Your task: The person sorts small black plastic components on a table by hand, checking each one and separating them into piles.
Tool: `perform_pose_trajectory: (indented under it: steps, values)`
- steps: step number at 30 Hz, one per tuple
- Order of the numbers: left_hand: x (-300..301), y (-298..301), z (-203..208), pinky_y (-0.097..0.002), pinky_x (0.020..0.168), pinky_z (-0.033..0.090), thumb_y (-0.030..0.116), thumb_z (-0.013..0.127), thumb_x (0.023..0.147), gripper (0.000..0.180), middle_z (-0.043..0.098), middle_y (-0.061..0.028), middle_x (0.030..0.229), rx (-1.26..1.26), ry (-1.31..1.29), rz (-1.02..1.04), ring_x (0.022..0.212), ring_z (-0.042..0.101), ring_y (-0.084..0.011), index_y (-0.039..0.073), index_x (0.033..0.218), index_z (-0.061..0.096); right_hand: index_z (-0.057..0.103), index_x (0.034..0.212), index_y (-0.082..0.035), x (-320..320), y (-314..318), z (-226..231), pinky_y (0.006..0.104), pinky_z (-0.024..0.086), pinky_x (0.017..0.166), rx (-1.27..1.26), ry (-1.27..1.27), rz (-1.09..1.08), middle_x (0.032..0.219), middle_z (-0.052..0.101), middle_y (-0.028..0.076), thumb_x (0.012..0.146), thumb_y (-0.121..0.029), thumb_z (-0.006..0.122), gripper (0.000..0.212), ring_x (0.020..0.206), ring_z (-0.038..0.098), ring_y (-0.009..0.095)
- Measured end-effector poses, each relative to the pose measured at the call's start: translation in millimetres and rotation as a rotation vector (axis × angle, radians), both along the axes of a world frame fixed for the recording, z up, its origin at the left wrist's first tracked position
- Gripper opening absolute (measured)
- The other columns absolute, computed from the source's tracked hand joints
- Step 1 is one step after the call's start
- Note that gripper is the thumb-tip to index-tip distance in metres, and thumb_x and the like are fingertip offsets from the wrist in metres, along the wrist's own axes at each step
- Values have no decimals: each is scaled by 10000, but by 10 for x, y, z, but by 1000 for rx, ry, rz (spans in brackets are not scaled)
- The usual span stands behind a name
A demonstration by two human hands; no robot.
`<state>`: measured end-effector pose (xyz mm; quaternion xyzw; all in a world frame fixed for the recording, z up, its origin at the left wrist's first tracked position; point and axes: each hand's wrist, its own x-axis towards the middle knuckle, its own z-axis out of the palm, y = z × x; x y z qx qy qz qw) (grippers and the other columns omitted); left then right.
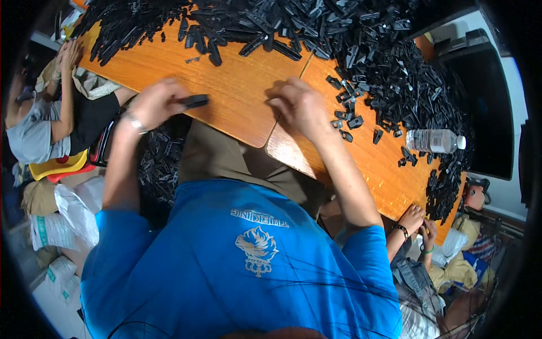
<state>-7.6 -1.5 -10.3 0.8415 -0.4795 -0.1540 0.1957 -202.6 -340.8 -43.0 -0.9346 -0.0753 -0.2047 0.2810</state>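
At the wooden table point(237, 73), we pinched a black plastic clip point(196, 101) in our left hand point(158, 100); our right hand point(299, 106) curled apart, its grip unclear.

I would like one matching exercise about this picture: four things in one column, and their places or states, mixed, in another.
Things:
1. Clear plastic bottle
2. Elongated black plastic piece
3. Silver-coloured metallic band
4. Blue short-sleeved fabric shirt

Places or states:
A. In the fingers of the left hand
B. Bearing a pale print
C. Lying on its side
D. Around the left wrist

Pairs: 1-C, 2-A, 3-D, 4-B
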Motion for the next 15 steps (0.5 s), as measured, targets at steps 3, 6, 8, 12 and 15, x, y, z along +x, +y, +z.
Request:
perform_pose_trajectory:
  steps: [3, 6, 8, 12, 15]
  values:
    - [88, 354, 222, -377, 909, 572, -32, 804, 860, 389, 719, -125, 1040, -70, 162, 233, 997, 725, -291, 41, 1238, 745, 799, 1014, -96, -178, -453, 102, 469, 610, 746, -107, 9, -310, 1038, 735, 109, 921, -154, 798, 110, 855, 743, 354]
    - [12, -234, 176, -383, 881, 591, 111, 758, 956, 292, 732, -138, 1047, -307, 47, 268, 970, 742, -289, 14, 1231, 745, 780, 1085, -80, -212, -673, 197, 489, 613, 775, -320, 133, -548, 1086, 707, 154, 910, -134, 787, 183, 875, 746, 401]
    - [-76, -798, 148, -421, 896, 585, 178, 770, 964, 315, 733, -149, 1061, -326, -111, 296, 1016, 727, -325, 28, 1240, 747, 781, 1112, -90, -175, -713, 119, 487, 609, 782, -374, 214, -575, 1112, 714, 150, 903, -131, 793, 213, 899, 743, 402]
    - [-22, -1532, -248, -490, 929, 573, 219, 790, 948, 303, 730, -159, 1106, -363, -332, 300, 1099, 691, -376, 47, 1197, 762, 794, 1170, -136, -186, -823, -33, 492, 608, 786, -424, 245, -568, 1125, 727, 157, 914, -113, 767, 258, 921, 743, 404]
    - [-24, -1724, -354, -463, 873, 582, 192, 801, 942, 283, 728, -150, 1087, -314, -391, 297, 1094, 693, -344, 60, 1188, 757, 793, 1192, -156, -215, -720, 52, 487, 608, 765, -380, 248, -504, 1117, 731, 164, 957, -124, 736, 244, 900, 745, 401]
